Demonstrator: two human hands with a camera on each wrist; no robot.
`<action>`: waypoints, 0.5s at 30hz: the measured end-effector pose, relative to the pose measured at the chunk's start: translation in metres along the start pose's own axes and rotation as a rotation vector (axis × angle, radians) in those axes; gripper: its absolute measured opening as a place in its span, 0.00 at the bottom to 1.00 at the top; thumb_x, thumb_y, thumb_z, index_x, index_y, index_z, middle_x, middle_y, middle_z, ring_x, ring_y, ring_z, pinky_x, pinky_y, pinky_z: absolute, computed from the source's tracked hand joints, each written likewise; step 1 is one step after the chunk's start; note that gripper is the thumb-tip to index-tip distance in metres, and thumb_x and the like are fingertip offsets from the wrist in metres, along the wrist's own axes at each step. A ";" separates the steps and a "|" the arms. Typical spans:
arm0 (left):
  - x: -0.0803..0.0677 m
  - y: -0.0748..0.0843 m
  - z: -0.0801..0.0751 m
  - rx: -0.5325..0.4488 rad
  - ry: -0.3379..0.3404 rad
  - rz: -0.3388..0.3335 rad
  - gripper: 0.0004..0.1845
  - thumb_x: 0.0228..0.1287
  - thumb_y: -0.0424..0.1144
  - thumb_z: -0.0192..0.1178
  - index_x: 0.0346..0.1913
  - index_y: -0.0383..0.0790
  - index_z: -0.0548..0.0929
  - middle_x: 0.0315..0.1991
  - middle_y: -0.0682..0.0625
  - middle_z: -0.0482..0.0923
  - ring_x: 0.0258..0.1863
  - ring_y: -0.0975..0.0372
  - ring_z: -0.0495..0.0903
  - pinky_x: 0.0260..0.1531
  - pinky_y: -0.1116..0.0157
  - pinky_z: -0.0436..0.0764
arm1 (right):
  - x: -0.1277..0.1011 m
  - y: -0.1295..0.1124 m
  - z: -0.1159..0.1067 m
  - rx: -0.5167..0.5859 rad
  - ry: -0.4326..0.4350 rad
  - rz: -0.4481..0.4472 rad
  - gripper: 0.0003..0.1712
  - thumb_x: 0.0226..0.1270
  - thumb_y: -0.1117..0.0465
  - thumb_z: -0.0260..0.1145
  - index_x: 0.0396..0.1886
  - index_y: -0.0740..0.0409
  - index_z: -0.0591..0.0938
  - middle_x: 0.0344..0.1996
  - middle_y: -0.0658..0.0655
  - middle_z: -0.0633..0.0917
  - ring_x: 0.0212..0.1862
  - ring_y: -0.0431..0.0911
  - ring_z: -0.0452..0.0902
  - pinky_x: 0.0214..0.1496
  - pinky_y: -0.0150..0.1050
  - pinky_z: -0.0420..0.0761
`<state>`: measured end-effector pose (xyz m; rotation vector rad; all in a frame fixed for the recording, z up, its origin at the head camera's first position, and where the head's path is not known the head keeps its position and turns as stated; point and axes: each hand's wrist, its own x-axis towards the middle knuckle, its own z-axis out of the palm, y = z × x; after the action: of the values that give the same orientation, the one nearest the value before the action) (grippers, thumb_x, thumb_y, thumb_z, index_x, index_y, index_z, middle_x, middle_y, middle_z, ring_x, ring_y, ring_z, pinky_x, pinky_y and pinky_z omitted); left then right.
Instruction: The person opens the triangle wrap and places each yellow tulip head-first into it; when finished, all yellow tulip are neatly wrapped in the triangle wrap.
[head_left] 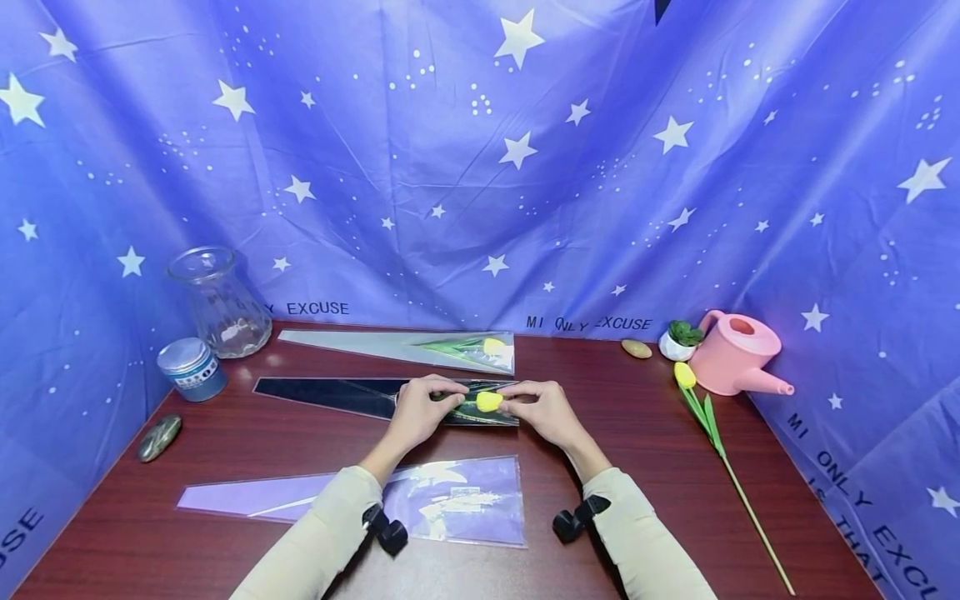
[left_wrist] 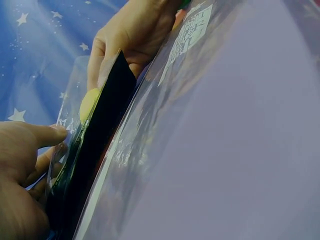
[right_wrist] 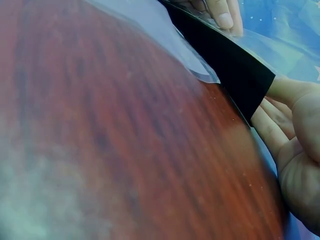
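Where wrists blur: pink watering can (head_left: 738, 348).

My dark wooden table (head_left: 615, 467) carries three flower sleeves around the black sleeve (head_left: 337, 396): a clear sleeve (head_left: 390, 346) behind, a purple sleeve (head_left: 300, 500) in front, a loose tulip (head_left: 705, 417) well right.

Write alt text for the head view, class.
Two hands, left hand and right hand, hold a yellow artificial tulip at the mouth of a black tapered plastic sleeve on a dark wooden table.
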<state>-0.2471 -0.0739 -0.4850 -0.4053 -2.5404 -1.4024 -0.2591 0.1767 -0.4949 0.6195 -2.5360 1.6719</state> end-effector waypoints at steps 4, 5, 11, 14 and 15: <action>0.001 0.002 0.001 0.013 -0.007 0.008 0.06 0.62 0.39 0.74 0.40 0.53 0.95 0.44 0.56 0.91 0.49 0.59 0.88 0.48 0.56 0.84 | 0.000 0.001 -0.002 -0.056 0.003 0.023 0.12 0.61 0.60 0.79 0.44 0.53 0.93 0.42 0.56 0.93 0.41 0.38 0.89 0.46 0.31 0.86; 0.001 0.003 0.001 0.018 -0.007 0.013 0.06 0.62 0.39 0.75 0.41 0.53 0.95 0.44 0.56 0.91 0.49 0.59 0.88 0.49 0.55 0.84 | -0.001 0.001 -0.003 -0.075 0.003 0.029 0.11 0.61 0.59 0.79 0.44 0.51 0.93 0.42 0.55 0.93 0.43 0.37 0.89 0.47 0.30 0.85; 0.005 0.004 0.000 0.054 0.004 0.043 0.06 0.61 0.37 0.74 0.40 0.50 0.95 0.44 0.53 0.91 0.52 0.56 0.88 0.52 0.53 0.84 | -0.011 -0.004 -0.019 -0.038 0.005 0.056 0.10 0.67 0.64 0.73 0.47 0.60 0.91 0.40 0.62 0.93 0.40 0.43 0.91 0.46 0.33 0.88; 0.008 0.005 0.001 0.076 0.017 0.054 0.06 0.60 0.36 0.75 0.40 0.49 0.95 0.45 0.52 0.91 0.52 0.54 0.88 0.53 0.52 0.84 | -0.019 -0.007 -0.031 0.023 0.024 0.068 0.11 0.68 0.69 0.70 0.48 0.69 0.89 0.36 0.66 0.92 0.36 0.49 0.92 0.42 0.34 0.89; 0.009 0.005 0.001 0.084 0.020 0.058 0.06 0.60 0.36 0.75 0.40 0.49 0.95 0.45 0.51 0.91 0.52 0.54 0.88 0.53 0.51 0.84 | -0.023 -0.008 -0.035 0.029 0.032 0.072 0.11 0.69 0.69 0.70 0.48 0.71 0.88 0.35 0.67 0.92 0.36 0.49 0.92 0.42 0.34 0.89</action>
<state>-0.2538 -0.0692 -0.4786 -0.4439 -2.5397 -1.2691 -0.2418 0.2125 -0.4793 0.5048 -2.5451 1.7290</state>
